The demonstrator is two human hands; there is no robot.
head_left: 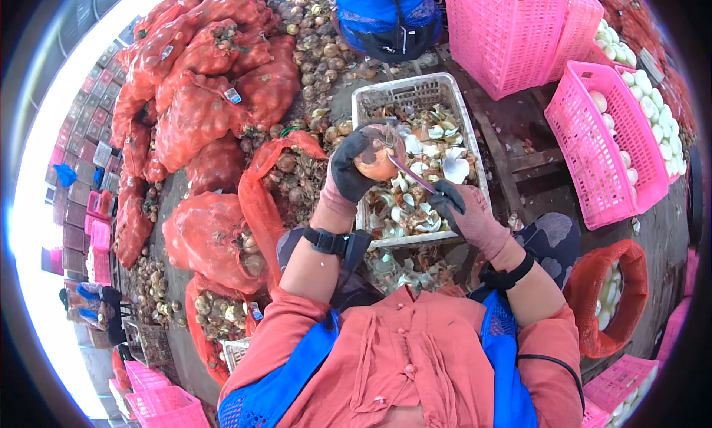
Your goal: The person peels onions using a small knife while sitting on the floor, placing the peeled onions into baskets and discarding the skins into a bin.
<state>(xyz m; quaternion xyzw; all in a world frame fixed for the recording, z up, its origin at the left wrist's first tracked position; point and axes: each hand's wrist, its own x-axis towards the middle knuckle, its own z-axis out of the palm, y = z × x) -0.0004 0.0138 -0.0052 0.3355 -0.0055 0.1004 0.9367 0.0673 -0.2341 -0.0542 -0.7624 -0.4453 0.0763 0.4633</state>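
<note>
My left hand (348,168), in a dark and pink glove, is closed around a brown onion (380,158) held over a grey crate (475,139) full of onion skins. My right hand (466,211), also gloved, grips a thin knife (412,174) whose blade points up-left and touches the onion's lower right side. Both forearms rise from the lower edge and wear black wrist straps.
Red mesh sacks of onions (200,109) pile up at the left, with loose onions (311,35) beyond. Pink baskets (601,153) at the right hold peeled white onions. A red mesh sack (615,294) holds more. Another person in blue (386,12) sits opposite.
</note>
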